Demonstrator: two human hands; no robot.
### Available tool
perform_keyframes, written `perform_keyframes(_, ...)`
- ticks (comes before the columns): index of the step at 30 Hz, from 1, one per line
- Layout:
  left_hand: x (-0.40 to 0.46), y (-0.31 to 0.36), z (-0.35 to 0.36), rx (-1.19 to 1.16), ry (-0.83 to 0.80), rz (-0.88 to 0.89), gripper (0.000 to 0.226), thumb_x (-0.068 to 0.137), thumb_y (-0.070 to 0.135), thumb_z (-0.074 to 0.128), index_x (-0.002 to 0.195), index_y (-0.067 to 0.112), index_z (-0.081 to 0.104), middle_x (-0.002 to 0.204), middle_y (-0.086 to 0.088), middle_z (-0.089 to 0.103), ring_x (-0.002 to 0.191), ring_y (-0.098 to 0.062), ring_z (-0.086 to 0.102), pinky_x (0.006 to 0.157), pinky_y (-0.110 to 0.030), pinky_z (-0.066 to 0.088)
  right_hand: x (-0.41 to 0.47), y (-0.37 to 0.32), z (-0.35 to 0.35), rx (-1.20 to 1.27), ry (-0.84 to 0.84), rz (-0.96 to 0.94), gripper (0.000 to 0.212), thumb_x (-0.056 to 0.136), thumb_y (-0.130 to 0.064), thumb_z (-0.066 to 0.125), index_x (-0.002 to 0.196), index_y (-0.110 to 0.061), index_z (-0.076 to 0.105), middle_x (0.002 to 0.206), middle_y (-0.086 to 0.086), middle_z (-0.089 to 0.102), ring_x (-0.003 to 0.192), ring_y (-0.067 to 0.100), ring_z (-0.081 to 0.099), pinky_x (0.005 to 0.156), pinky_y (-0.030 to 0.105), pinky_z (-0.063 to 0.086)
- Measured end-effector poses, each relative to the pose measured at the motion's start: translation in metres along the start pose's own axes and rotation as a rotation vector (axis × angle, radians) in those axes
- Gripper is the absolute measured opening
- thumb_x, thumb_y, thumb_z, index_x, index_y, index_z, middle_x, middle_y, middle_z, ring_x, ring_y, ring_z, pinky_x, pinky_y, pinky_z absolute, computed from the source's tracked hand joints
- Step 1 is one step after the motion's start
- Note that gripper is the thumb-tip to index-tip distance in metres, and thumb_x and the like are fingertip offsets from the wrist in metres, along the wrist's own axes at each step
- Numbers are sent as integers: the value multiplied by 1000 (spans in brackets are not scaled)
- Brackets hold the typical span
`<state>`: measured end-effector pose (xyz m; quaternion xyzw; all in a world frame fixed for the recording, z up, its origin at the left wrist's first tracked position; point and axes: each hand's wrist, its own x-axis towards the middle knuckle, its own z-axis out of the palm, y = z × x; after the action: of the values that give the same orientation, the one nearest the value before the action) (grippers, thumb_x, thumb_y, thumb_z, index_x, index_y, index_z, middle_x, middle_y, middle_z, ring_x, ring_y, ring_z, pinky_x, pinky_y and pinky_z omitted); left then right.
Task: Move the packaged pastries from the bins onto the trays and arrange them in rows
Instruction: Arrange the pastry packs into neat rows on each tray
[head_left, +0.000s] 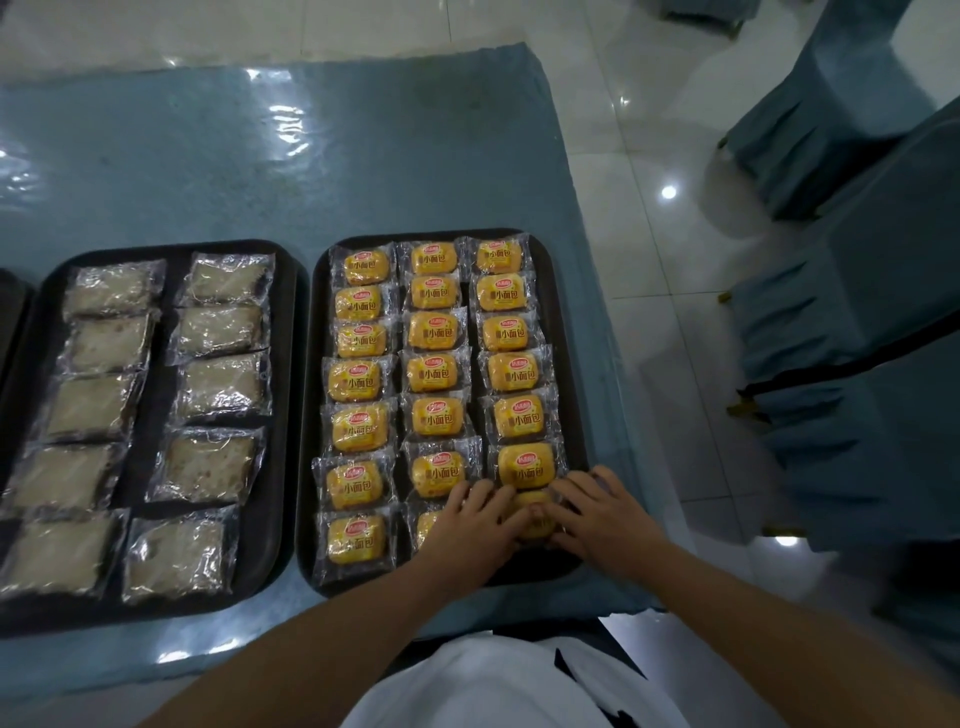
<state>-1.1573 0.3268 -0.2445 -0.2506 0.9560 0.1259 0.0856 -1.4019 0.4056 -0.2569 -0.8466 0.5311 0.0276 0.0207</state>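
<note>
1. Head view, the table: a table (363, 156) under a blue-green cloth with a glossy clear cover carries two black trays side by side; the right tray (307, 415) holds yellow packaged pastries (434, 373) laid in three columns, seven deep on the left column, with the nearest places of the middle and right columns partly hidden by the hands; the left tray (150, 415) holds pale pastries in clear wrappers (221, 384) in two columns of five.

2. Head view, the hands: both hands meet at the near right corner of the right tray over one yellow pastry packet (532, 514); the left hand (475, 519) lies on the packet's left side, fingers bent over it and also covering part of the nearest packet in the middle column; the right hand (602, 514) lies on the packet's right side, fingers spread and curled round its edge; the packet sits on the tray just below the last full packet of the right column, pinched between the two hands.

3. Head view, the surroundings: the edge of a third dark tray (10, 312) shows at the far left; chairs in blue covers (857, 364) stand to the right on a glossy tiled floor (649, 208); a white garment (493, 686) fills the bottom centre.
</note>
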Motion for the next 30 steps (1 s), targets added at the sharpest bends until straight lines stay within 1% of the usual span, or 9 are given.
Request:
perform_keyframes(2,-4,-3,2,4,-14,22,53,90,52,58,137,30,49,136,-4,56,117,-29,53,100,-52,47,-4,2,2,-14,-13,-24,44,93,-54,53,127,-25,58,127,5,58,115,27,53,101,47,36)
perform_keyframes(6,-7,-10,-1,35,-26,53,56,88,56,62,137,30,50,145,-4,52,123,-29,47,100,-51,45,-3,1,-4,-5,-34,-9,47,92,-56,56,125,-23,59,127,5,58,114,27,53,99,48,40)
perform_keyframes(10,-14,-21,-21,-20,17,51,45,95,52,51,133,27,52,145,-1,50,127,-28,45,104,-49,45,10,0,-20,111,152,143,33,91,-44,61,111,-19,68,119,5,63,105,26,59,93,45,41)
perform_keyframes(12,-19,-36,-36,-37,24,3,45,99,46,46,140,27,46,147,1,46,136,-27,39,112,-50,37,23,0,-28,112,213,200,29,90,-38,60,107,-16,69,116,6,65,101,27,60,90,44,40)
perform_keyframes(15,-31,-63,-63,-55,-30,-122,45,105,41,38,148,27,34,152,2,39,144,-23,29,120,-46,23,52,-3,-48,121,173,212,31,93,-39,52,108,-18,68,113,2,65,102,23,59,88,42,41)
perform_keyframes(18,-53,-87,-81,-73,-4,-229,40,106,39,35,143,25,41,145,2,49,137,-20,39,116,-43,32,87,-15,-66,160,131,186,34,96,-39,45,109,-19,68,108,-2,65,101,20,58,90,42,44)
perform_keyframes(22,-83,-111,-96,-78,0,-297,34,106,38,36,130,23,53,128,0,59,122,-21,49,105,-40,40,137,-30,-85,160,72,91,30,97,-39,46,103,-23,70,97,-7,68,93,17,62,91,42,42)
perform_keyframes(26,-117,-134,-107,-59,66,-412,27,104,35,43,118,19,61,115,0,63,110,-22,53,92,-39,43,189,-52,-107,143,-10,32,25,99,-38,48,101,-22,67,95,-5,68,93,20,62,92,42,35)
perform_keyframes(30,-146,-170,-117,-91,93,-530,25,101,36,46,104,18,63,104,-3,65,101,-24,59,86,-39,45,236,-80,-127,139,-16,13,24,102,-36,44,103,-23,63,94,-3,68,92,20,62,97,43,33)
